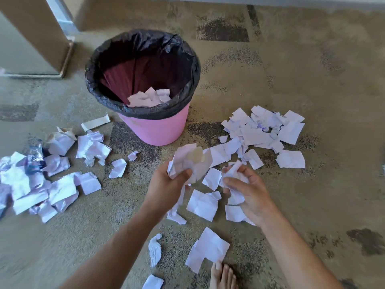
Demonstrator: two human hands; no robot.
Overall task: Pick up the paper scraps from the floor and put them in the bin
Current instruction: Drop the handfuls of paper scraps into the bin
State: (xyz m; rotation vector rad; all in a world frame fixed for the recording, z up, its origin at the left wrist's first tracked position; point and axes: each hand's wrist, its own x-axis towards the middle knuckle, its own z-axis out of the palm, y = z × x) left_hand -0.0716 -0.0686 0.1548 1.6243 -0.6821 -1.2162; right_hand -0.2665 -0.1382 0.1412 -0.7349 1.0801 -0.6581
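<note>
A pink bin (154,130) with a black liner (143,49) stands on the carpet ahead of me, with a few white scraps (149,98) lying inside. My left hand (166,184) grips a bunch of crumpled paper (189,161) just in front of the bin's base. My right hand (250,190) holds a smaller wad of scraps (233,174) beside it. Loose scraps lie under and around both hands. A pile of scraps (264,130) sits to the right of the bin, and another pile (48,180) spreads out at the left.
A cabinet or door post with a metal base (35,38) stands at the back left. A crumpled blue plastic wrapper (35,157) lies in the left pile. My bare foot (223,276) is at the bottom edge, touching a scrap (208,251).
</note>
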